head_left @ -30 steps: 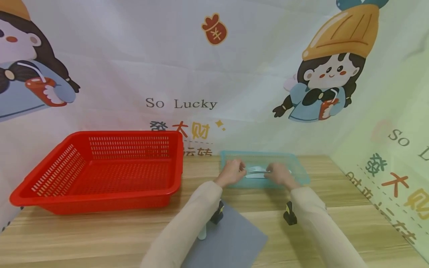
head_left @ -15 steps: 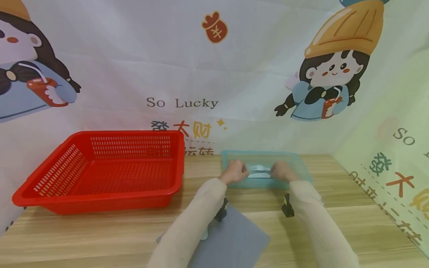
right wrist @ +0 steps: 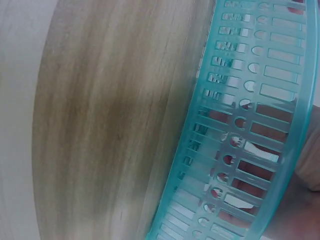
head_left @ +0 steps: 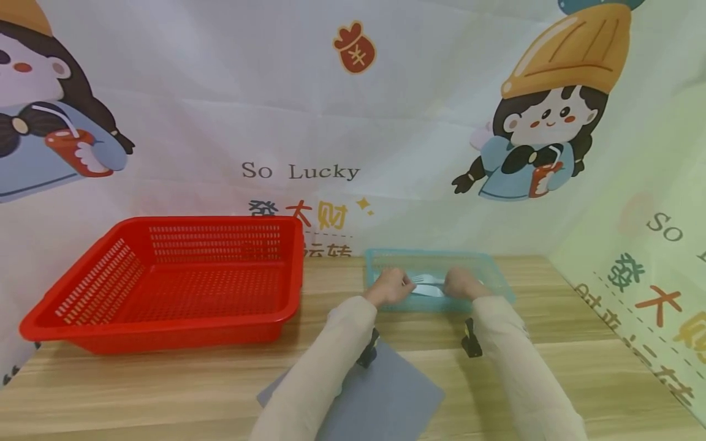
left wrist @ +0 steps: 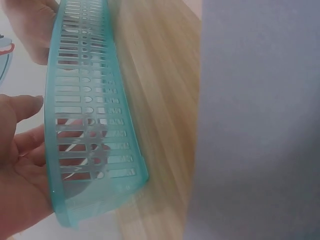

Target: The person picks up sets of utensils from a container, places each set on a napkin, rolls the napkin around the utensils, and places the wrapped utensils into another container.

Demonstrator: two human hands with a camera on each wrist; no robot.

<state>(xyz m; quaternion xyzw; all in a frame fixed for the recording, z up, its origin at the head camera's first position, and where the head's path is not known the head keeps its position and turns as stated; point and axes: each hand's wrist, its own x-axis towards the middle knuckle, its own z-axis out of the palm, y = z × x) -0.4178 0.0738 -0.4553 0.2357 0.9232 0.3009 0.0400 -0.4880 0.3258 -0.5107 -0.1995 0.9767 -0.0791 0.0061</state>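
Both hands reach into a low, see-through turquoise basket (head_left: 499,288) at the back of the table. My left hand (head_left: 393,286) has its fingers at the left end of a flat white plastic knife (head_left: 427,290), which lies slightly tilted. Just behind the knife is a white plastic fork (head_left: 425,279), tines to the left. Its handle runs into the curled fingers of my right hand (head_left: 462,283). In the left wrist view, the left fingers show through the slotted basket wall (left wrist: 90,100). The right wrist view has the right fingers and white cutlery behind the wall (right wrist: 270,95).
A large red plastic basket (head_left: 198,334) stands on the left of the wooden table (head_left: 524,367). A grey sheet (head_left: 391,392) lies in front, partly under the left sleeve (head_left: 325,361). A printed cloth (head_left: 408,153) hangs close behind the baskets.
The left hand has moved slightly right, and the knife has turned so its right end sits nearer the front. The fork's handle stays at the right hand, which has shifted a little right.
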